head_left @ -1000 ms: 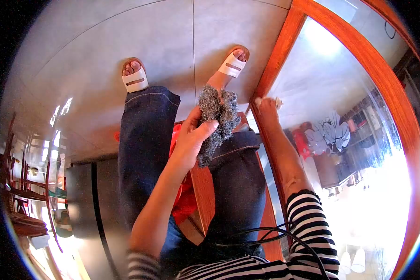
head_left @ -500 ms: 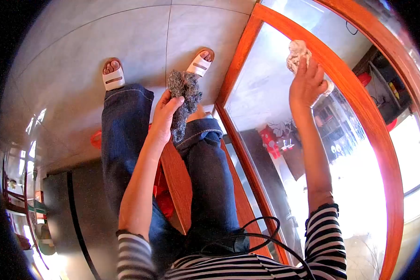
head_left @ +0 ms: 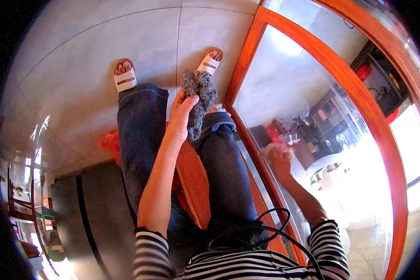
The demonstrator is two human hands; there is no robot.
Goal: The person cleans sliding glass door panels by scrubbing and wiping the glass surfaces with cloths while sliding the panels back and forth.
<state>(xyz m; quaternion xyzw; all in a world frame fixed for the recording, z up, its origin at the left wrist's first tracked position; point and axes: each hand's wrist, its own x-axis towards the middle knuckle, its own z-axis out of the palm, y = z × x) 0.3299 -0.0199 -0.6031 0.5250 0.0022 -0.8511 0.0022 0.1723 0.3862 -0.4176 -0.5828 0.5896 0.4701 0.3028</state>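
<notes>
My left hand (head_left: 182, 114) is closed around a bunched dark grey, fuzzy cloth (head_left: 199, 105) that hangs above my right-side foot and trouser leg. Against the glass pane (head_left: 284, 93) of an orange-brown wooden-framed door (head_left: 359, 91), my right hand (head_left: 281, 164) presses a crumpled pale cloth (head_left: 271, 150). That hand is smeared by motion and sits close to the frame's inner edge. Bright light and reflections on the glass partly wash out the area around it.
My feet in white sandals (head_left: 125, 80) stand on grey floor tiles (head_left: 79, 65). A red plastic bag (head_left: 109, 141) lies behind one leg, near a dark panel (head_left: 98, 205). A black cable (head_left: 284, 231) loops at my waist. Chairs (head_left: 25, 214) stand far left.
My right hand has swept the pale cloth across the glass from the upper frame edge down and left. My left hand still holds the grey cloth; the view has shifted slightly.
</notes>
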